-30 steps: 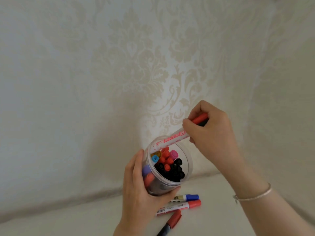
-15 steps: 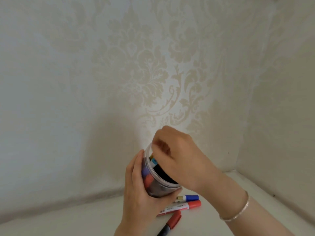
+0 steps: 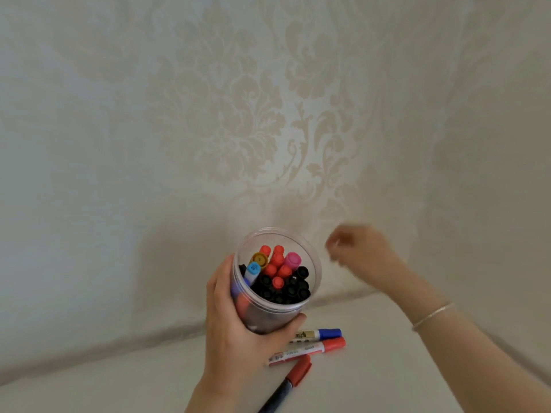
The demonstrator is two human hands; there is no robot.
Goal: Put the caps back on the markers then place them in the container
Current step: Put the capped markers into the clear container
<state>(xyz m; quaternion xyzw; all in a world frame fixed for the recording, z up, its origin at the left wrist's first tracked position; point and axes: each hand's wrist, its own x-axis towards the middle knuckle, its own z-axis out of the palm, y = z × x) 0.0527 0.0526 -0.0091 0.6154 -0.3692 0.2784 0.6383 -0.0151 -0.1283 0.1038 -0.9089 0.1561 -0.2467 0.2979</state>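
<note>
Soft even daylight, faint shadows on wallpaper (image 3: pixel 238 129), right hand (image 3: pixel 362 248) motion-blurred, wide-angle bending at edges

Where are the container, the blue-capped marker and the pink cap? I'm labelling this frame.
container (image 3: pixel 316 265): head view, clear rim, right side.
blue-capped marker (image 3: pixel 329 333): head view, its blue cap.
pink cap (image 3: pixel 292 259): head view, cap top.

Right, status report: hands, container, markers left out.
Left hand grips clear container, capped markers inside. Right hand blurred, holds nothing visible. Blue-capped marker, red-capped marker and dark marker on the surface. Nothing blocking.
</note>
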